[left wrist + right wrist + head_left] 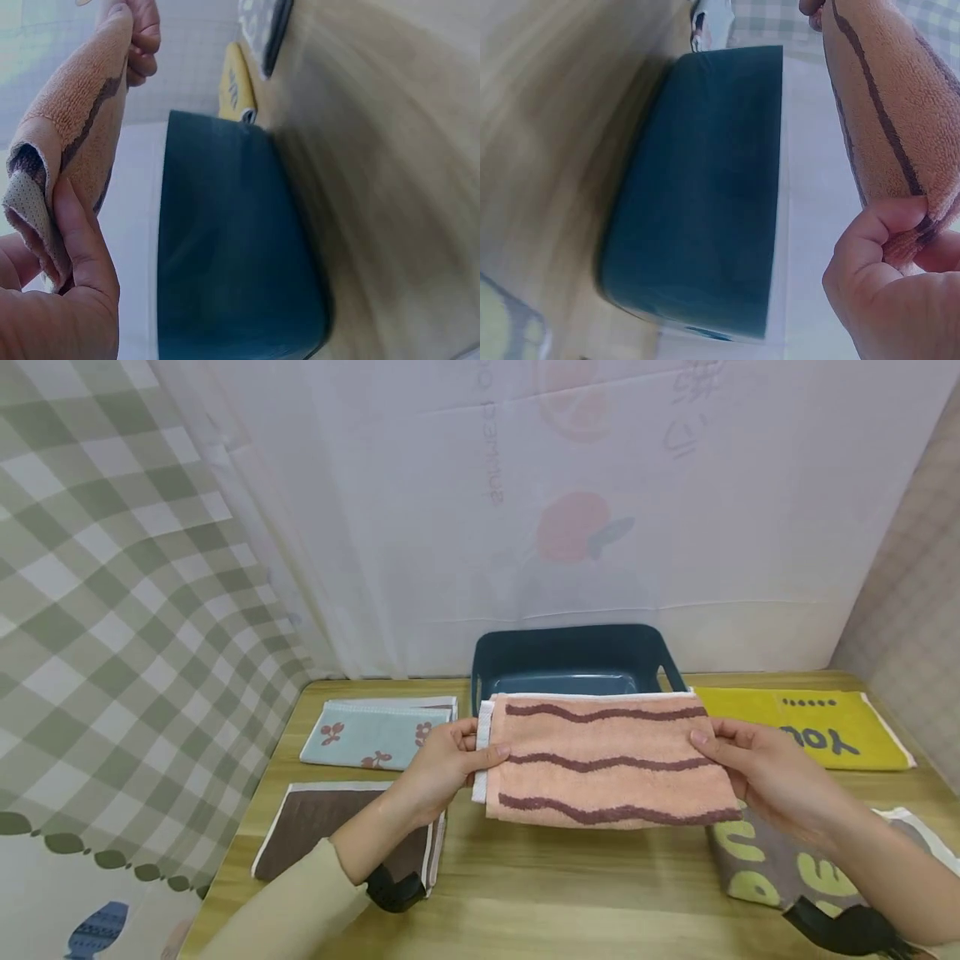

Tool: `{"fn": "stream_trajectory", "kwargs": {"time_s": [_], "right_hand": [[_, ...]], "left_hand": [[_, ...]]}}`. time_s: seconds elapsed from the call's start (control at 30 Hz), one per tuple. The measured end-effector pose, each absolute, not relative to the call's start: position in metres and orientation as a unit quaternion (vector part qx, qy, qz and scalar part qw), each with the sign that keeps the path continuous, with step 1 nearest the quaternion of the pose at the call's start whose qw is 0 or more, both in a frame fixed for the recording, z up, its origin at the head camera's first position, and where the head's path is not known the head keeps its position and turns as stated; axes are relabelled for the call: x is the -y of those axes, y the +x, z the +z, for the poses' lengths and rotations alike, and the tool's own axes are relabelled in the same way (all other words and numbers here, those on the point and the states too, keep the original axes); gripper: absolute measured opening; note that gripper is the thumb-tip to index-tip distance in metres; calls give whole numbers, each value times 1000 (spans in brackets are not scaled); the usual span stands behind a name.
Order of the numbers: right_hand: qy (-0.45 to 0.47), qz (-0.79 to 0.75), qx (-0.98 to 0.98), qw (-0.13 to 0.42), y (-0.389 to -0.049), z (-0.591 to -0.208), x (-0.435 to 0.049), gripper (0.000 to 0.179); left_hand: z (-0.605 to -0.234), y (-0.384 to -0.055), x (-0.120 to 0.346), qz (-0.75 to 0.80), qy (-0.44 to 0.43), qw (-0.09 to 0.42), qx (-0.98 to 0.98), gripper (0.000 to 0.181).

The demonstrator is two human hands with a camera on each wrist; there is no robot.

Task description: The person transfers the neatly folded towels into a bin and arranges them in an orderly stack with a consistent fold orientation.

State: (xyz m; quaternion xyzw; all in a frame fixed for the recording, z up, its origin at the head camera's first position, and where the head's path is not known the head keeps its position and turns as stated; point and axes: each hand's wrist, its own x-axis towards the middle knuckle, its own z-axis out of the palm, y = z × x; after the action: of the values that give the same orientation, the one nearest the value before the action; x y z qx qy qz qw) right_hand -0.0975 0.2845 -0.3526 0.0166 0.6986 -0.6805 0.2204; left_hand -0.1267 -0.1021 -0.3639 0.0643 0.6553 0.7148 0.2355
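Note:
A folded peach towel (607, 785) with wavy maroon stripes is stretched between both hands above the table. My left hand (442, 768) pinches its left end, where a white edge shows, thumb on the front. At the opposite end my right hand (772, 777) pinches the towel, thumb in front and fingers behind. In the left wrist view the towel (82, 97) shows its folded layers beside the left thumb. The right wrist view has the right thumb pressing the towel (892, 97) near a stripe. Behind the towel stands a dark teal basket (577, 639), partly hidden by it.
On the left lie a folded light-blue towel (375, 735) with flowers and a brown towel (322, 827) with white edging. To the right are a yellow towel (862, 718) and a grey-brown towel (787, 868) with yellow-green lettering. A white curtain (412, 527) hangs behind the wooden table (525, 893).

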Motion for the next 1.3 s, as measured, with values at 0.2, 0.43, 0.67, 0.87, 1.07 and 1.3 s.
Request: {"fn": "stream_trajectory", "kwargs": {"time_s": [0.2,0.43,0.67,0.87,1.07,1.3], "right_hand": [[31,-696,-687,205,-117,-337,-285,43],[43,-708,-680,187,-144,-326,-281,68],[43,-690,-700,176,-166,-324,-274,87],[59,-667,-725,160,-180,-329,-264,85],[62,-631,-761,134,-194,-338,-258,76],[71,-590,-796,118,-208,-346,-255,72]], "left_hand": [[-348,-148,95,719,60,207,-660,36],[-343,-173,82,724,45,175,-666,34],[-346,-197,69,723,13,151,-674,34],[-350,-210,59,725,-13,137,-675,33],[-353,-217,50,724,-39,128,-676,37],[-358,-228,36,711,-88,119,-688,40]]}}
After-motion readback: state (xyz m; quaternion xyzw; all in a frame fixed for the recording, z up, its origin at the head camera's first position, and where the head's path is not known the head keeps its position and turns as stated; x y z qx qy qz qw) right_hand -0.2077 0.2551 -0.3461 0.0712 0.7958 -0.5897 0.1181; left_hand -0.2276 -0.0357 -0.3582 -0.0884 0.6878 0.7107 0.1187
